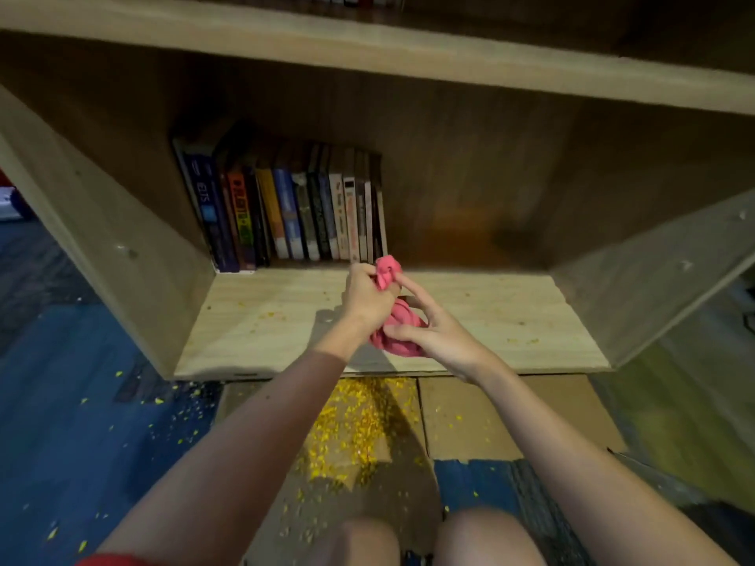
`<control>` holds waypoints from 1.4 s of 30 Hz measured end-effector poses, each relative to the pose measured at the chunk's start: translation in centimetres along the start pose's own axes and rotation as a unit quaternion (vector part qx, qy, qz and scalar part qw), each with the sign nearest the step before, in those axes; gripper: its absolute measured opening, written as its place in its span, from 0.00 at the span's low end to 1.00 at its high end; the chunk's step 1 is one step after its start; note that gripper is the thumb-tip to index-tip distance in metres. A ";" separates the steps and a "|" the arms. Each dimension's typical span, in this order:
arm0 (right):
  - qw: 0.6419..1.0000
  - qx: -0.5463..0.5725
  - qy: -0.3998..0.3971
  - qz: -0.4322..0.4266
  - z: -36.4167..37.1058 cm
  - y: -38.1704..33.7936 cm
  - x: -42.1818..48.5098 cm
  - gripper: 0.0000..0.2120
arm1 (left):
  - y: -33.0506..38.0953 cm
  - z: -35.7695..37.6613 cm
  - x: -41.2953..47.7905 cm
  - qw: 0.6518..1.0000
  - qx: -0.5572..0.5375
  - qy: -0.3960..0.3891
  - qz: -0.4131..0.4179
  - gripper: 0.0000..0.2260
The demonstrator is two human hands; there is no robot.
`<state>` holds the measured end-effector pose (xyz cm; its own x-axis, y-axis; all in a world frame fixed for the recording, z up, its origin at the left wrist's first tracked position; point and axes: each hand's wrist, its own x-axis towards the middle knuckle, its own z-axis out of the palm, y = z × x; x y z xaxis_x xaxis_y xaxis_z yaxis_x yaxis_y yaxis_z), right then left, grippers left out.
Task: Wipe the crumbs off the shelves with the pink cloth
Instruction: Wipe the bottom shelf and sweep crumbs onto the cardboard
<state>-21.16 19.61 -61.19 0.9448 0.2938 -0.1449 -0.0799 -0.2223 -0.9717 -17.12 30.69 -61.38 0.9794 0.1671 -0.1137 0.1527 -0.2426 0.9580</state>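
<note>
Hands at frame centre: left hand (365, 297) fisted round crumpled pink cloth (402, 326), right hand (435, 335) loosely pinching its lower folds, above pale wooden shelf (261, 332) scattered with yellow crumbs (525, 341).

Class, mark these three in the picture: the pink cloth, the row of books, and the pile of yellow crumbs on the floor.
pink cloth (406, 314): head view, lower bunched fold.
row of books (286, 214): head view, middle spines.
pile of yellow crumbs (355, 422): head view, densest patch.
</note>
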 end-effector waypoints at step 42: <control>0.968 -0.249 0.018 0.034 10.7 8.3 15.8 0.16 | -18.5 -15.1 8.4 0.948 0.282 -0.022 -0.143 0.20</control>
<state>-10.27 32.33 -73.50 0.9538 0.2320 -0.1909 0.0116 -0.6635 -0.7481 -13.71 51.01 -76.07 0.8896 0.2666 -0.3710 0.4480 -0.6677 0.5946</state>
